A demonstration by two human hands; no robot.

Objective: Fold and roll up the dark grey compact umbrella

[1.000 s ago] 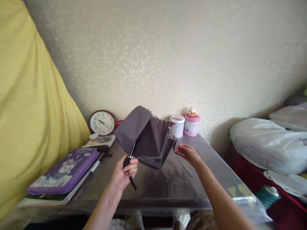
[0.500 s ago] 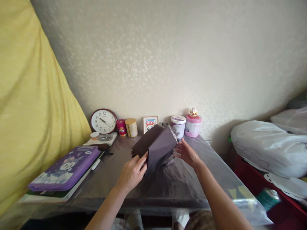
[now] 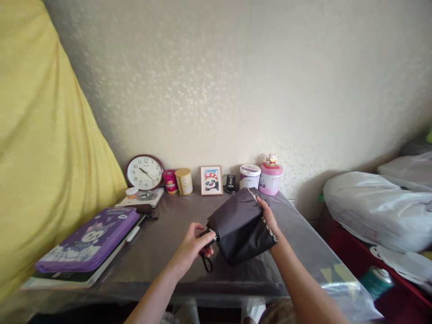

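A dark folding umbrella (image 3: 241, 225) lies slantwise above the table, its cloth loose and bunched, with a patterned trim along the right edge. My left hand (image 3: 197, 243) is closed around its short black handle at the left end, and a black wrist strap (image 3: 206, 262) dangles below. At the other end, my right hand (image 3: 269, 217) holds the trimmed edge; most of its fingers are hidden behind the cloth.
Along the wall stand a round clock (image 3: 145, 172), two cans, a framed panda picture (image 3: 211, 180), a black gadget (image 3: 230, 183) and two tubs. At left, a purple case (image 3: 89, 238) rests on books. White bags (image 3: 378, 209) lie beyond the table's right edge.
The umbrella has turned and come lower and nearer, uncovering the picture and black gadget. My left hand has gone from the cloth to the handle; my right hand has taken hold of the trimmed edge.
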